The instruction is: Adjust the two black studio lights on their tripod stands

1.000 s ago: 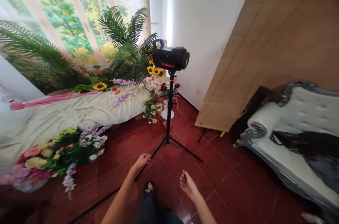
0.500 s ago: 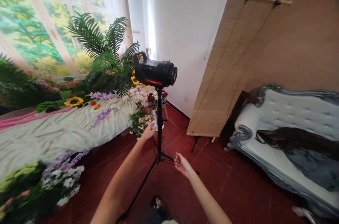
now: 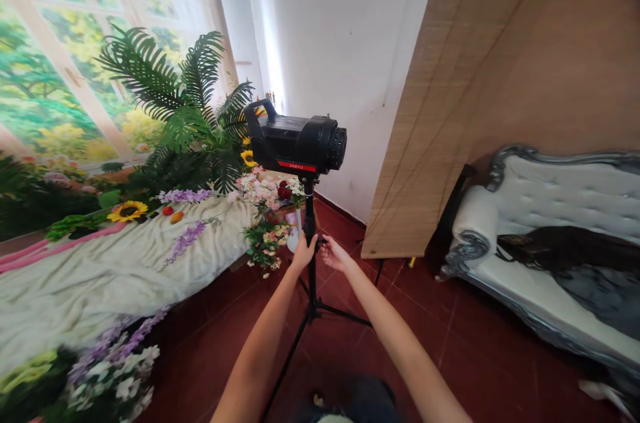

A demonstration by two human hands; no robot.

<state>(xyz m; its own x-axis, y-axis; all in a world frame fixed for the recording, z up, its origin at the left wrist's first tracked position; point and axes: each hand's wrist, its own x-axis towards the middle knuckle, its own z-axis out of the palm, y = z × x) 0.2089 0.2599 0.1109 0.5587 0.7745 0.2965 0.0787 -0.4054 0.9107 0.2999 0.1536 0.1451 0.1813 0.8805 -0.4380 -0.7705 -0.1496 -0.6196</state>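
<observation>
A black studio light (image 3: 295, 143) with a top handle and a red label sits on a black light stand (image 3: 312, 283). My left hand (image 3: 304, 251) is closed around the stand's pole, below the light. Beside it, my right hand (image 3: 334, 254) has its fingers curled at a small dark knob (image 3: 321, 240) on the right side of the pole. The stand's legs spread on the red tiled floor, and one runs toward me between my forearms.
At left, a cream cloth (image 3: 210, 276) bears a sunflower (image 3: 128, 211) and purple flowers. A palm plant (image 3: 195, 103) rises behind. A bamboo blind (image 3: 415, 143) hangs to the right, near a white tufted sofa (image 3: 565, 203). White flowers (image 3: 120, 370) stand at lower left.
My left hand has closed on the stand's pole. My right hand has moved up and inward to the knob. The light appears larger and nearer.
</observation>
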